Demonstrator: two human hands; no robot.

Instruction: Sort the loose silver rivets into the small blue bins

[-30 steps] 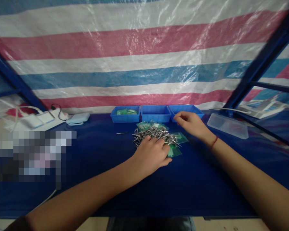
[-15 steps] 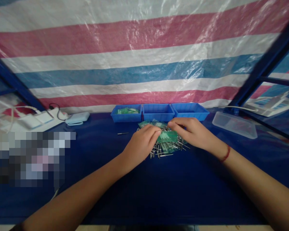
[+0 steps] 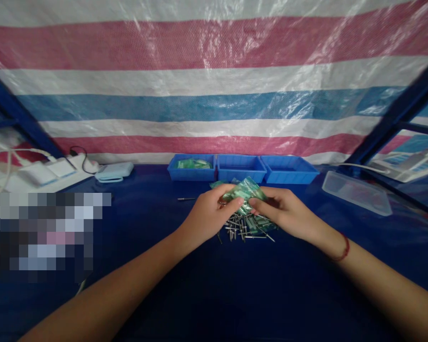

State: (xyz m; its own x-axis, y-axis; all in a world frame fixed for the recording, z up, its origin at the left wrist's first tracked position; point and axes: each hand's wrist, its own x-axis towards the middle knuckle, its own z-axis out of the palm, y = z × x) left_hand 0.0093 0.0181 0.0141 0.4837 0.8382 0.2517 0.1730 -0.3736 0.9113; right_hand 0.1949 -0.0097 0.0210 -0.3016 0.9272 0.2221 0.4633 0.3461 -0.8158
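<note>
Between both hands is a small green plastic bag (image 3: 248,192), held up over the pile. My left hand (image 3: 212,209) is closed on its left side, thumb in front. Thumb and fingers of my right hand (image 3: 288,209) pinch the right side. Beneath them lies a heap of silvery pop rivets (image 3: 240,228), partly covered by my hands. Another green bag (image 3: 258,223) lies among the rivets, and more green plastic shows behind. One loose rivet (image 3: 186,199) lies apart, left of the heap.
Three blue bins stand behind the heap: the left bin (image 3: 191,175) holds green bags, beside the middle bin (image 3: 240,175) and right bin (image 3: 290,176). A clear plastic lid (image 3: 356,192) lies right. A power strip (image 3: 53,173) and light-blue case (image 3: 114,172) are left.
My left hand has left the heap and taken hold of a green bag together with my right hand. The right hand has come down and inward from near the right bin.
</note>
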